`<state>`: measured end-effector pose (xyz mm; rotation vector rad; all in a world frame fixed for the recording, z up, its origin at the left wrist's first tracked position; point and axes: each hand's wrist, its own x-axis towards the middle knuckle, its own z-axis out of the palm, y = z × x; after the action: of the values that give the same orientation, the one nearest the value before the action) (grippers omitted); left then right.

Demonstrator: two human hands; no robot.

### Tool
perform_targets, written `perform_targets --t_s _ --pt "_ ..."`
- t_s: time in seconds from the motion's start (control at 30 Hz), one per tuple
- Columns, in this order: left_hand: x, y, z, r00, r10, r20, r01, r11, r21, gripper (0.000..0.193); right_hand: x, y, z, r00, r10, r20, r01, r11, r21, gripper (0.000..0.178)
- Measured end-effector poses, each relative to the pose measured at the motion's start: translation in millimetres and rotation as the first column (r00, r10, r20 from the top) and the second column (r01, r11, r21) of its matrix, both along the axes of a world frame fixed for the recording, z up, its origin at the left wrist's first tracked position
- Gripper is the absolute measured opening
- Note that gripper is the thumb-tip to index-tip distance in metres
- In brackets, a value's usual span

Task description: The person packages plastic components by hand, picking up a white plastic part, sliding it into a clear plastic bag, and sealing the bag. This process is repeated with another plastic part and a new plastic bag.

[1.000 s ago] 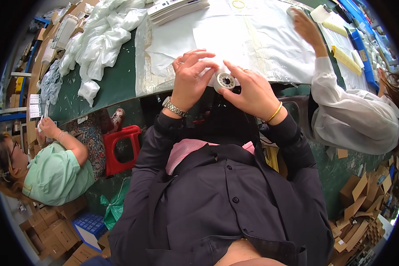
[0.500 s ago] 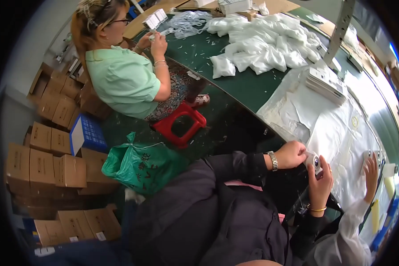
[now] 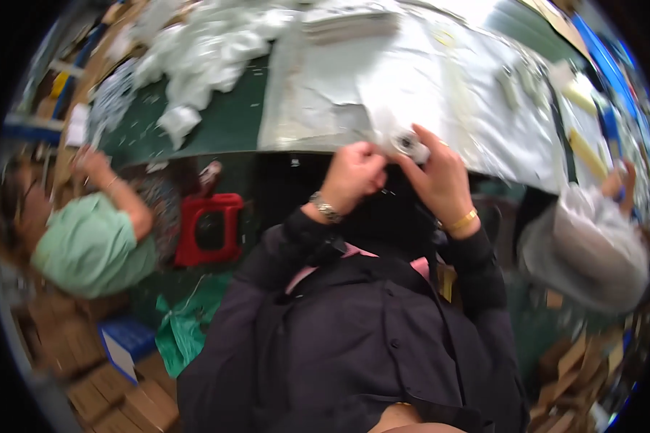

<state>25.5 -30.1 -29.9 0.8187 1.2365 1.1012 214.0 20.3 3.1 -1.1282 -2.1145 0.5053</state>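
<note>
Between my hands, at the near edge of the work table, is a small white device [image 3: 419,152] with a dark round lens, like a small camera. My right hand [image 3: 446,182] is closed on it, thumb on the near side and fingers on the far side. My left hand [image 3: 352,179] is just left of the device, its fingers curled in toward the palm with the thumb side facing the device. Motion blur hides what those fingers pinch, if anything. Beneath and beyond the device spreads a clear plastic sheet [image 3: 318,108] over the table.
Crumpled white bags [image 3: 217,58] lie at the far left; a stack of flat white items [image 3: 350,25] lies at the back. Co-workers sit left [image 3: 94,242] and right [image 3: 592,245]. A red stool [image 3: 231,227], green bag [image 3: 177,335] and cartons [image 3: 112,375] stand on the left.
My view has swung right, so the table now lies straight ahead and the left co-worker sits farther left. My left hand has come away from the device; my right hand still holds it.
</note>
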Motion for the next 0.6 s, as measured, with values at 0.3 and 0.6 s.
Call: perform_targets --t_s 0.3,0.6 --pt "12 -1 8 0.990 -0.074 0.118 0.083 0.994 -0.077 0.015 8 -2 -8 0.995 -0.099 0.009 0.098 0.990 0.102 0.063" --pt "7 -12 12 0.995 -0.094 0.045 0.098 0.992 -0.081 0.017 -12 19 -22 0.923 -0.380 0.068 0.358 0.909 0.215 0.061"
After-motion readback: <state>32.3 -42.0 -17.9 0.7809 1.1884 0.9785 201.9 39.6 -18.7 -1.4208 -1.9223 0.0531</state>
